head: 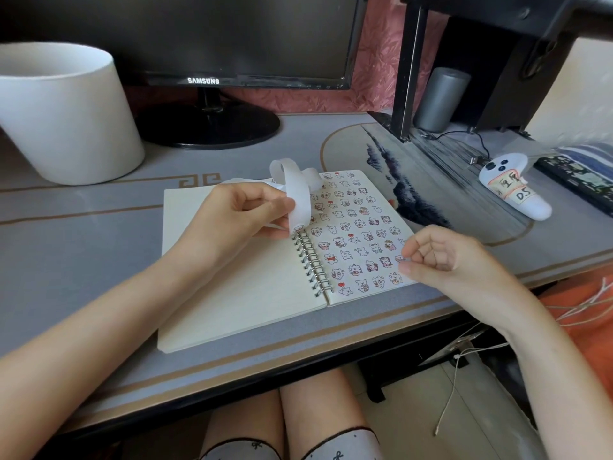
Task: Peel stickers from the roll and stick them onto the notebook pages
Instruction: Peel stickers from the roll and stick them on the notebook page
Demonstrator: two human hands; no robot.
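A spiral notebook (238, 293) lies open on the desk. Its left page is blank; its right page (361, 234) carries several rows of small cartoon stickers. My left hand (242, 210) pinches a white strip of sticker backing (297, 194) above the spiral binding, and the strip loops up and behind toward the notebook's top edge. One sticker shows at the strip's lower end. My right hand (441, 257) is at the right page's outer edge, thumb and forefinger pinching a small sticker (399, 258) just above the paper.
A large white pot (63, 111) stands at the back left. A Samsung monitor (205, 81) with a round black base sits behind the notebook. A white game controller (510, 184), a grey cylinder (441, 97) and a black rack leg (409, 71) are at the right. The desk edge (265, 370) runs below the notebook.
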